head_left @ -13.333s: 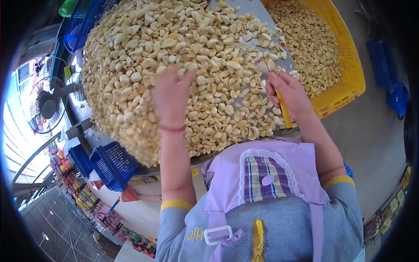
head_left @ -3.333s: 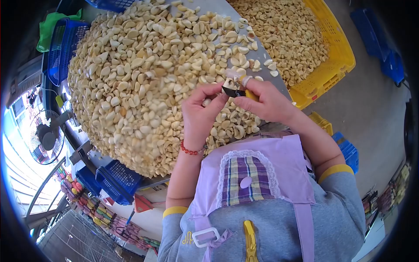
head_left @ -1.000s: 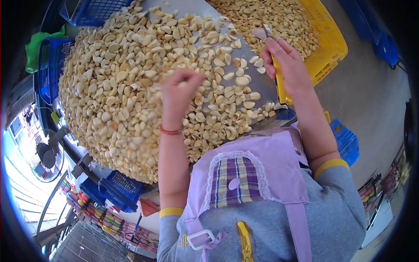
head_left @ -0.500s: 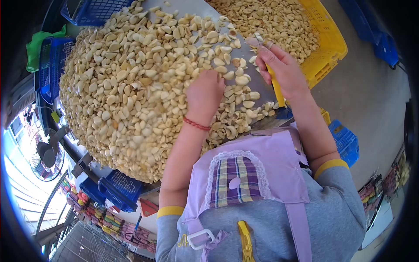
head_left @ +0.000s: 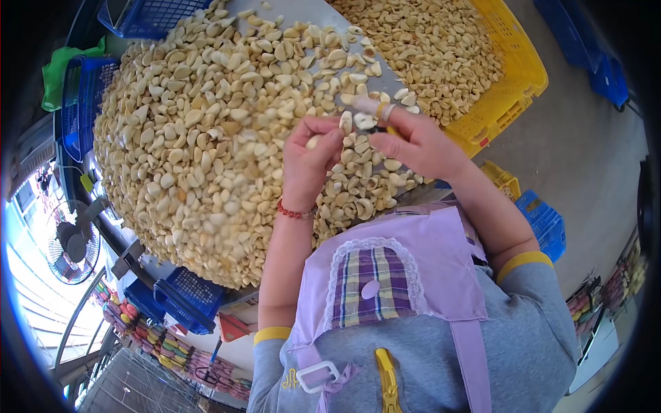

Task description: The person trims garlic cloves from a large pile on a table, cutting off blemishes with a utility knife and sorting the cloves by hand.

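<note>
My left hand (head_left: pixel 311 155) pinches a pale cream piece (head_left: pixel 345 124) between thumb and forefinger, with another pale piece tucked in its fingers. Facing it, my right hand (head_left: pixel 420 146) is closed round a yellow-handled knife (head_left: pixel 393 131), mostly hidden by the fingers. A whitish bit (head_left: pixel 364 121) is at the dark blade. Coverings wrap the right forefinger. Both hands are above a large heap of cream-coloured pieces (head_left: pixel 186 138) on a grey metal table (head_left: pixel 310 12).
A yellow crate (head_left: pixel 527 69) full of similar pieces stands at the upper right. Blue baskets (head_left: pixel 186 299) are at the table's left side, others further right. A fan (head_left: pixel 72 244) stands at the left. A green bag (head_left: pixel 58 76) hangs at the upper left.
My left hand has risen from the heap with a piece pinched in it. My right hand has moved left and down with the knife, and the two hands are now close together.
</note>
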The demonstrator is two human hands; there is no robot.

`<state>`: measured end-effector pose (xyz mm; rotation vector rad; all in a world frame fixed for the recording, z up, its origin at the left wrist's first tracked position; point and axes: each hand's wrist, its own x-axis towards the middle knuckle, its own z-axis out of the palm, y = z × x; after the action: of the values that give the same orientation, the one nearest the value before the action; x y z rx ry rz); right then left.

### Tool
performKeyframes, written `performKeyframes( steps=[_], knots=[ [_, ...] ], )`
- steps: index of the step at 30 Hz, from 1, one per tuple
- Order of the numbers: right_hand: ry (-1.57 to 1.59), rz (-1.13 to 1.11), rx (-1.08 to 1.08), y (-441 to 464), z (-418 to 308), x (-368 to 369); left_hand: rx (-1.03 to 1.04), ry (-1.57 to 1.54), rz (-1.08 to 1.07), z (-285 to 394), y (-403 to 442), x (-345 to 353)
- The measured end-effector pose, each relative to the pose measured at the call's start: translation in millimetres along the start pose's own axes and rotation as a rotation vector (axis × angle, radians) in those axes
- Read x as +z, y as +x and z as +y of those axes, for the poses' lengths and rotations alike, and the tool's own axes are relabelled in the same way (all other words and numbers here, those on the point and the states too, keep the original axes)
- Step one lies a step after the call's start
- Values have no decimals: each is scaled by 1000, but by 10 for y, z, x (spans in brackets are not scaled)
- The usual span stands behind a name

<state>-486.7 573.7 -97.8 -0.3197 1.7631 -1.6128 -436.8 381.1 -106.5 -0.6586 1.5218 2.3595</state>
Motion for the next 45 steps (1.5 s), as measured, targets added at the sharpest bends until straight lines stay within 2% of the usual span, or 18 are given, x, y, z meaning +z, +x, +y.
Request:
performKeyframes(
  steps=[4, 7, 10, 13, 15, 18, 19, 23, 26, 29, 32, 33, 36, 37, 40, 41, 44, 45],
  knots=[
    [-189, -188, 75, 7, -230, -44, 29, 54, -15, 93, -71, 56],
    [-137, -116, -83, 13, -52, 17, 22, -13, -51, 98, -100, 41],
    [75, -141, -59, 6, 4, 48, 24, -170, -161, 49, -153, -16],
    [32, 65, 220, 41, 112, -38, 32, -512, -406, 70, -140, -22],
    [229, 258, 219, 38, 44, -248, 21, -675, -450, 178, -38, 5],
    [348, 362, 165, 62, 56, -417, 240, 660, -121, -11, 180, 9],
    [357, 364, 136, 65, 52, -440, 478, 956, -176, -190, 298, -11],
    [344, 347, 93, 85, -73, -393, 628, 1448, -194, -364, 301, 59],
    [379, 332, 74, 104, -43, -346, 327, 888, -373, -267, 255, 6],
    [382, 349, 90, 85, -40, -352, -140, -46, -455, -105, 188, -214],
    [382, 360, 108, 103, -38, -360, -53, -97, -212, 59, 188, -132],
    [393, 362, 120, 115, -34, -363, 139, 538, -57, 11, 289, -133],
    [388, 360, 130, 141, -17, -357, 740, 1434, -141, -97, 577, -64],
    [382, 358, 128, 147, -19, -357, 571, 1573, -165, -79, 572, -7],
    [384, 361, 60, 129, -70, -369, 573, 1171, -243, -73, 594, -96],
    [380, 369, 66, 116, -71, -395, 360, 869, -263, -60, 546, -181],
    [385, 391, 111, 75, -21, -435, 89, -408, -463, 51, 459, -485],
    [391, 399, 136, 84, 19, -453, 91, -368, -399, 39, 465, -513]
  ],
)
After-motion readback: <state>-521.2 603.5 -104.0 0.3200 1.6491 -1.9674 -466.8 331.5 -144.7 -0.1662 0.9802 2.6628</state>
